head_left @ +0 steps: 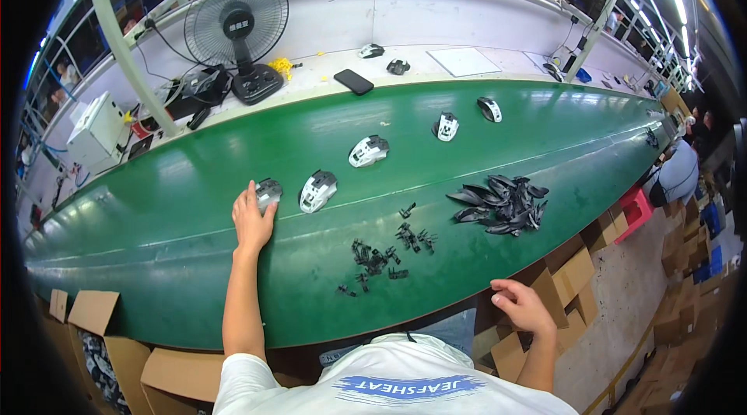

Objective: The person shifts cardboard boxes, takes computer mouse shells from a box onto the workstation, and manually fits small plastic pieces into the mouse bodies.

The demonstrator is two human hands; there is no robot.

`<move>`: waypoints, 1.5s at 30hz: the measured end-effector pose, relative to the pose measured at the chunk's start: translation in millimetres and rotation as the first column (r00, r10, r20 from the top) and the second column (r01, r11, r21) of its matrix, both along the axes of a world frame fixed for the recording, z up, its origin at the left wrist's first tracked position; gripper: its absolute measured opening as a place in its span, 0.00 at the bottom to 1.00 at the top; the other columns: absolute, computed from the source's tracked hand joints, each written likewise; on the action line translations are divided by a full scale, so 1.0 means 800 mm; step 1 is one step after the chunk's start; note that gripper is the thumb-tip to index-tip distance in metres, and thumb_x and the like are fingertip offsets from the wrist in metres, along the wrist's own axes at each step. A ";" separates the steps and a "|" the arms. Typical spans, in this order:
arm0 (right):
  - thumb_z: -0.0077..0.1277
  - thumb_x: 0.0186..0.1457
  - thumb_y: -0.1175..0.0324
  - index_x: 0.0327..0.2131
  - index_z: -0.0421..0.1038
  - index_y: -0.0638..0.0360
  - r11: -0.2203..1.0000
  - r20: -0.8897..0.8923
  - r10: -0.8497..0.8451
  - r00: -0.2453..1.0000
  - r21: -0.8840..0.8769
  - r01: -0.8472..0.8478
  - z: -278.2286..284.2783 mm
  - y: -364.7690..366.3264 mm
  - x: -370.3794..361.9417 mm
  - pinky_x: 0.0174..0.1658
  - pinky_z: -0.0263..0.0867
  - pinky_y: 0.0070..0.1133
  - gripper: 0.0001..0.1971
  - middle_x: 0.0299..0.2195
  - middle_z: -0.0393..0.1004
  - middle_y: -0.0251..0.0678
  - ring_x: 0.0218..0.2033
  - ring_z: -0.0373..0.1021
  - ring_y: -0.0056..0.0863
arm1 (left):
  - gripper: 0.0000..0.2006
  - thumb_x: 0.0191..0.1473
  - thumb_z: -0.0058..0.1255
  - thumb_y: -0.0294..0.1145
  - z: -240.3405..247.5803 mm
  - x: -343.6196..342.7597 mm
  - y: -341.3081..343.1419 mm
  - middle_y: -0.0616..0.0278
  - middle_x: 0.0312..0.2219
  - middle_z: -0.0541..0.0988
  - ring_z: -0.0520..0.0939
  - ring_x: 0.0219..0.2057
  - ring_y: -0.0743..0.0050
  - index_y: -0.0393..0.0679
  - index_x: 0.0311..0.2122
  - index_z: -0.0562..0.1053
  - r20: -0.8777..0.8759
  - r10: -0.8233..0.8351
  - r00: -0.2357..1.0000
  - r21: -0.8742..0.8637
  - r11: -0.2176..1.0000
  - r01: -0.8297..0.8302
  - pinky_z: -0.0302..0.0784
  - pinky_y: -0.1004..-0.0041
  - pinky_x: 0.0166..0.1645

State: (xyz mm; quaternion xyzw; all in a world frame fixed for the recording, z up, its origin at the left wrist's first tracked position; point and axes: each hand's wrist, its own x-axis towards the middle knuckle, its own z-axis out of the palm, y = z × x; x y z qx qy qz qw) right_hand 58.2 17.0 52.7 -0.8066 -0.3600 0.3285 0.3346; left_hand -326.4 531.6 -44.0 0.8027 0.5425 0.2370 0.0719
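From afar, I see the left hand (pixel 254 220) touching a grey shell (pixel 270 192) at its fingertips (gripped or not, I can't tell); the right hand (pixel 526 308) is loosely curled, thumb apart. A careless rightward drag could knock the white shell (pixel 317 192) right of the left hand.

Assembly factory | long green belt (pixel 171 267) | mouse shells (pixel 318 192) | cardboard boxes (pixel 180 373)

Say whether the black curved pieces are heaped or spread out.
Heaped: the curved pieces overlap in one pile on the green surface.
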 end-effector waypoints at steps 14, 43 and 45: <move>0.64 0.59 0.58 0.57 0.75 0.55 0.976 0.829 0.089 0.552 0.039 -0.215 -0.006 0.246 0.028 0.59 0.62 0.42 0.24 0.57 0.71 0.41 0.58 0.66 0.44 | 0.26 0.70 0.46 0.54 0.054 0.113 0.035 0.53 0.52 0.82 0.84 0.48 0.56 0.43 0.61 0.73 0.793 0.471 -0.385 -0.006 0.639 0.769 0.83 0.58 0.52; 0.57 0.63 0.47 0.65 0.67 0.47 0.854 0.726 0.111 0.679 0.280 -0.438 -0.079 0.729 0.119 0.73 0.41 0.49 0.32 0.64 0.68 0.41 0.69 0.61 0.42 | 0.25 0.72 0.44 0.54 0.015 0.130 0.050 0.55 0.48 0.83 0.83 0.44 0.60 0.44 0.60 0.73 0.801 0.532 -0.276 -0.308 0.760 0.572 0.79 0.63 0.50; 0.57 0.64 0.49 0.62 0.72 0.49 0.844 0.678 0.264 0.687 0.182 -0.504 -0.046 0.632 0.101 0.74 0.41 0.48 0.27 0.62 0.71 0.39 0.68 0.63 0.38 | 0.24 0.71 0.45 0.54 0.012 0.123 0.049 0.55 0.48 0.83 0.83 0.44 0.60 0.45 0.59 0.74 0.778 0.534 -0.331 -0.281 0.767 0.577 0.80 0.63 0.49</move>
